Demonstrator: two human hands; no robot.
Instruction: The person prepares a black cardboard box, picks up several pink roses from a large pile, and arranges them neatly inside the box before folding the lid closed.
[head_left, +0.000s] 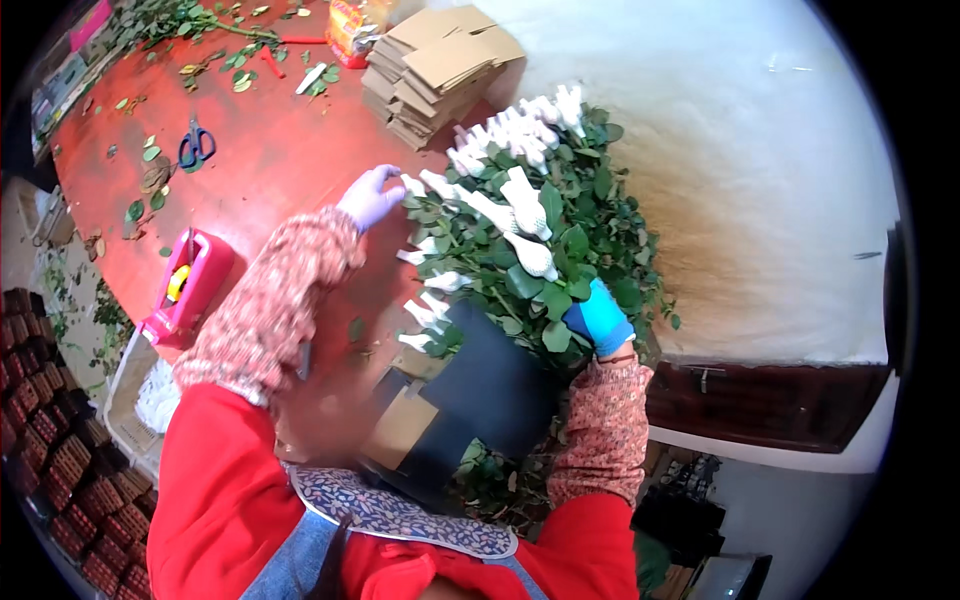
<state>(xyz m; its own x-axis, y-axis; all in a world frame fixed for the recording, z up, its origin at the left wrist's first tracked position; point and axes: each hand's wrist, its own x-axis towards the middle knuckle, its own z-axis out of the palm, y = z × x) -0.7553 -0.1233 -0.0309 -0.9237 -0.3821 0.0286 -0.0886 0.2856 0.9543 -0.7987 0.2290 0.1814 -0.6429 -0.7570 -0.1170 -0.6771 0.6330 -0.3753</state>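
A large heap of leafy flower stems (600, 180), their heads sleeved in white foam nets (525, 202), lies in front of me. My left hand (369, 198), in a thin lilac glove, is at the heap's left edge, thumb and fingers apart beside a netted flower head (413, 185). On the right, my right hand (600, 318), in a blue work glove, is closed around stems below several netted heads; leaves hide its fingers. A dark sheet or pad (487, 382) lies below the heap, with brown cardboard (405, 427) beside it.
Blue-handled scissors (196, 147) and a pink tape dispenser (187, 289) lie on the red table (255, 112), among loose leaves. Flat cardboard pieces (450, 64) are stacked behind the heap, by an orange packet (351, 34). A pale basket (127, 405) stands at lower left.
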